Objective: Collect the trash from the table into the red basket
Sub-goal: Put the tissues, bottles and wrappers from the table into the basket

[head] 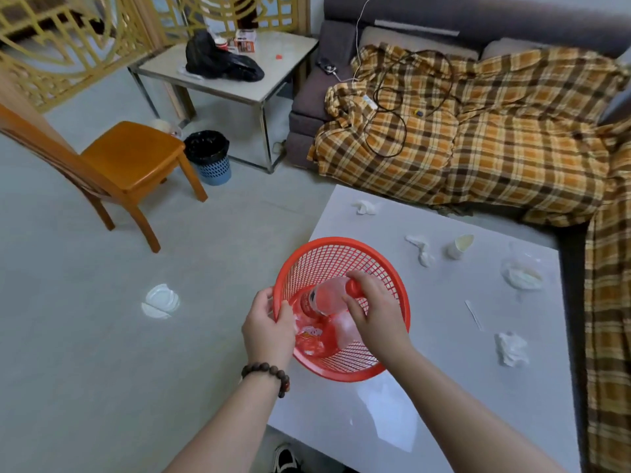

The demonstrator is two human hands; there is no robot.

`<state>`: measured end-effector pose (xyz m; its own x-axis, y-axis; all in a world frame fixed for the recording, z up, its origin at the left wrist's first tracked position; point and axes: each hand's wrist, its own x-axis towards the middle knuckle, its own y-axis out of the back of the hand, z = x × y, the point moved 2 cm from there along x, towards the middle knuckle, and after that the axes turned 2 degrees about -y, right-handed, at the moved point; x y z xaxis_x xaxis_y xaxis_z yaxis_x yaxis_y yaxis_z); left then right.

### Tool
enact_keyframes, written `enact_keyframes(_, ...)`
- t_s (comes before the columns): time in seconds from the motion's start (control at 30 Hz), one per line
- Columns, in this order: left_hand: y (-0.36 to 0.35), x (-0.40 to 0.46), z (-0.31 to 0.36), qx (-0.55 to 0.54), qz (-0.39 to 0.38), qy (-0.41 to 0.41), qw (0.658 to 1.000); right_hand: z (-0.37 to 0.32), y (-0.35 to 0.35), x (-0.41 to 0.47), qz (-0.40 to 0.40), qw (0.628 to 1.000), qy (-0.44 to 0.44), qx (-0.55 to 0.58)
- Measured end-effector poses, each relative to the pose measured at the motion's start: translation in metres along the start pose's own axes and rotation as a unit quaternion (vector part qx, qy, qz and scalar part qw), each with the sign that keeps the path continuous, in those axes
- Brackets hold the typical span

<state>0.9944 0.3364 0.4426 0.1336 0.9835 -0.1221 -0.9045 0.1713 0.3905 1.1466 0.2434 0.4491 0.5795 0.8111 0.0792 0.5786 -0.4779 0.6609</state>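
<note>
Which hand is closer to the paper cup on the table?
Right. The right hand holds a bottle in the red basket, left of the paper cup; the left hand grips the basket's far rim.

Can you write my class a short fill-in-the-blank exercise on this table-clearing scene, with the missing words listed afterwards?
1. The left hand grips the rim of the ____ basket.
2. The right hand holds a plastic ____ over the basket by its capped end.
3. The paper cup on the table lies on its ____.
4. A wooden ____ stands on the floor left of the table.

Missing words: red; bottle; side; chair
</note>
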Motion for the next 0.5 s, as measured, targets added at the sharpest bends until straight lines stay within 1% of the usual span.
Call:
enact_keyframes(0.13, 0.008, -0.009, 0.0, 0.007, -0.013, -0.025, 1.0, -0.002, 0.003, -0.008, -0.008, 0.999, -0.033, -0.028)
enact_keyframes(0.27, 0.011, -0.015, -0.008, 0.01, -0.025, -0.012, 1.0, -0.001, 0.015, -0.027, -0.018, 0.998, -0.043, -0.051)
enact_keyframes(0.37, 0.004, -0.02, -0.013, 0.013, -0.047, -0.014, 0.999, 0.011, 0.031, -0.049, 0.012, 0.996, -0.069, -0.059)
enact_keyframes(0.5, -0.014, -0.033, -0.017, 0.019, -0.082, -0.025, 0.996, 0.043, 0.061, -0.091, 0.065, 0.986, -0.139, -0.06)
